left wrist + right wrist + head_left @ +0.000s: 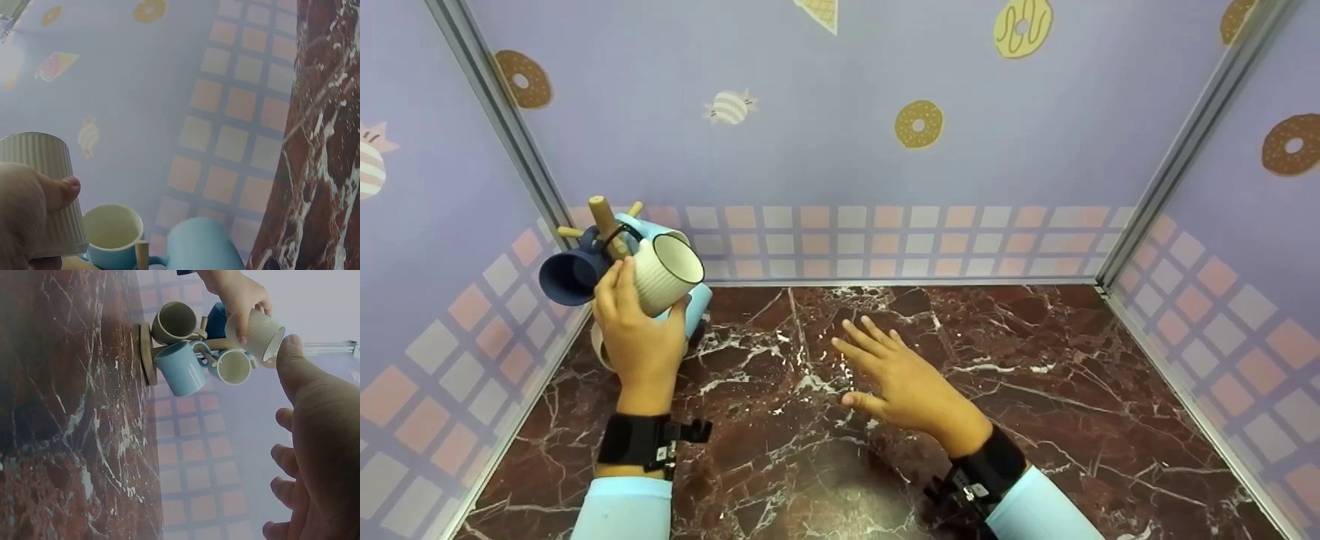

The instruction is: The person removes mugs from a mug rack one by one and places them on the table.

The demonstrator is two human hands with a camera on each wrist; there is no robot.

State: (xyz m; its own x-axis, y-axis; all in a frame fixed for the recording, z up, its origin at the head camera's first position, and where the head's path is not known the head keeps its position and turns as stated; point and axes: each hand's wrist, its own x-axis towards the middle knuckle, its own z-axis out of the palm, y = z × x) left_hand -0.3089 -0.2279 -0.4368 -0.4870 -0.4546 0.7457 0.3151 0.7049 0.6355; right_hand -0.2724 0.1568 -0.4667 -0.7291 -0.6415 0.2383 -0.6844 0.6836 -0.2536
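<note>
My left hand (639, 330) grips a white ribbed mug (661, 277) with a thin dark rim, thumb on one side and fingers on the other. The mug is tilted, its mouth facing right, beside the top of a wooden mug tree (601, 214). In the head view its dark handle overlaps the tree's post. A dark blue mug (572, 277) hangs just left of this hand. Two light blue mugs, one lower (180, 371) and one higher (233, 368), hang on the tree too. Held apart over the table, my right hand (911, 382) has spread fingers and holds nothing.
A greyish mug (175, 323) hangs low on the tree, above its round wooden base (147, 354). The tree stands on a dark red marbled tabletop (1035, 405), in the back left corner. Purple patterned panels (825, 165) enclose the back and both sides.
</note>
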